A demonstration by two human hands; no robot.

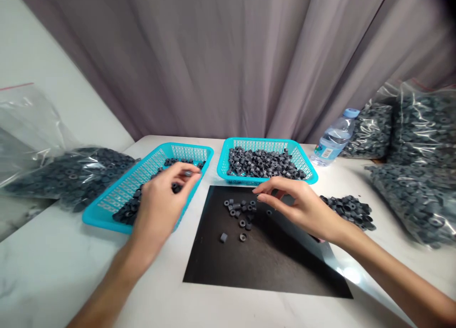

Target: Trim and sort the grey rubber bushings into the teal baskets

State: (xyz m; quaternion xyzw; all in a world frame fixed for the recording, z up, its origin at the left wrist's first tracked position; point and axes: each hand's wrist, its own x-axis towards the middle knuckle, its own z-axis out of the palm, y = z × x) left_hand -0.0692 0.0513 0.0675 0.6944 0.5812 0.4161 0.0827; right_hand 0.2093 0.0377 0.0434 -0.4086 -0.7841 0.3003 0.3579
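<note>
My left hand [166,192] is over the left turquoise basket [107,211], thumb and forefinger closed around a small grey piece [187,174], partly hidden by the fingers. Dark grey short cylinders with holes fill part of that basket. Above a black mat [285,271], the thumb and forefinger of my right hand [287,199] pinch a small dark piece whose shape is mostly covered. On the mat, below and left of this hand, lies a loose cluster of the same hollow cylinders [242,223]. One cylinder [223,237] and an upturned one [242,237] lie nearer to me.
A second turquoise basket [223,173] of dark cylinders stands behind the mat. To the right are a loose pile [351,211], a water bottle [333,140] and several clear bags [420,190] of parts. Another filled bag [89,173] lies at left, before a grey curtain [213,57].
</note>
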